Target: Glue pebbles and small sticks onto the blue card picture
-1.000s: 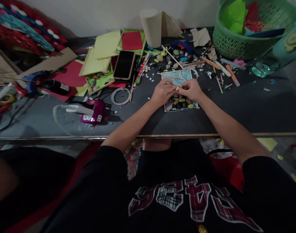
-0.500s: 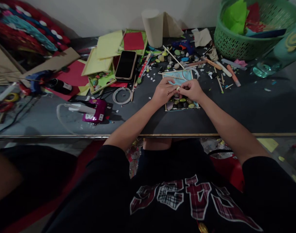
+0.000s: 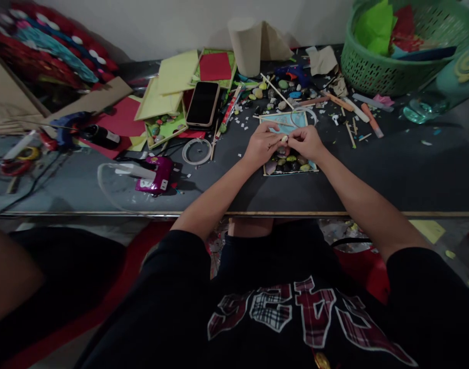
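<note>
Cream oval pebble (image 3: pixel 284 139), pinched between fingertips of left hand (image 3: pixel 262 144) and right hand (image 3: pixel 306 143); below lies stick-edged blue panel (image 3: pixel 283 117) bearing smooth dark stones (image 3: pixel 294 166).

Craft workshop or craft corner, can't tell which. Landmark: phone (image 3: pixel 203 104). Paper sheets (image 3: pixel 178 72) behind-left of it, blue glue gun (image 3: pixel 67 128) farther left, loose pebbles (image 3: pixel 259 93) to its right, pebble frame (image 3: pixel 284 117) right and nearer, green basket (image 3: pixel 376 74) far right. Dark desk (image 3: pixel 391 169) under phone, littered with cut bits; floor scraps (image 3: pixel 428 230) below.
</note>
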The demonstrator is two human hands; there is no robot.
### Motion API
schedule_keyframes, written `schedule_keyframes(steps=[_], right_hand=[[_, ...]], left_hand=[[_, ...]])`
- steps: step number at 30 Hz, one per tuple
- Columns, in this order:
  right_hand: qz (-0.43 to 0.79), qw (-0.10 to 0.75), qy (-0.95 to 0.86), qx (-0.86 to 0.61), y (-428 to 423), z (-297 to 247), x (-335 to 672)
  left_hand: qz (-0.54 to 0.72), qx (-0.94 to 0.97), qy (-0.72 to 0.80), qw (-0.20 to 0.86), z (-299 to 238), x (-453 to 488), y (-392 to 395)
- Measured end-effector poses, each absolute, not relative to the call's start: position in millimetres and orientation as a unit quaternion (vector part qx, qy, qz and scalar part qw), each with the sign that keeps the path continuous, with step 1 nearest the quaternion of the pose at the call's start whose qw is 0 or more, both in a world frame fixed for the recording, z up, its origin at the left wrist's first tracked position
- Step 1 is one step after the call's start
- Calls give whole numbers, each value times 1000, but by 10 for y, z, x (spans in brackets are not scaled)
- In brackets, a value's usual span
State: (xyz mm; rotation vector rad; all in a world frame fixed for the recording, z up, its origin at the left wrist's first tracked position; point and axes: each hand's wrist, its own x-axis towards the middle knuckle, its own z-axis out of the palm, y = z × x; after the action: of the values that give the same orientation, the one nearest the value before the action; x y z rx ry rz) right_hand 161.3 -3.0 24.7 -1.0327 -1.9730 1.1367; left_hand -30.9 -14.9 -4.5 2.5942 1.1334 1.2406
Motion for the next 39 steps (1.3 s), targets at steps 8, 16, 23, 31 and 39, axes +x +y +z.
schedule_keyframes(steps=[8,16,23,31,39], right_hand=[[461,339,-743,-347,-54,280,1627],[383,457,-715,-365,-24,317,1598],[259,477,-746,-385,-105,355,1563],[201,450,-779,-388,-93,285,1566],[103,376,-817,-426,-148,343,1563]], left_hand=[[433,834,341,10,8,-318,-191],[446,787,426,0,-17,-295,-187],[463,748,475,5,-36,-303,-191],[478,734,483,-2,-97,-344,-171],[459,760,455,-65,-139,-346,-161]])
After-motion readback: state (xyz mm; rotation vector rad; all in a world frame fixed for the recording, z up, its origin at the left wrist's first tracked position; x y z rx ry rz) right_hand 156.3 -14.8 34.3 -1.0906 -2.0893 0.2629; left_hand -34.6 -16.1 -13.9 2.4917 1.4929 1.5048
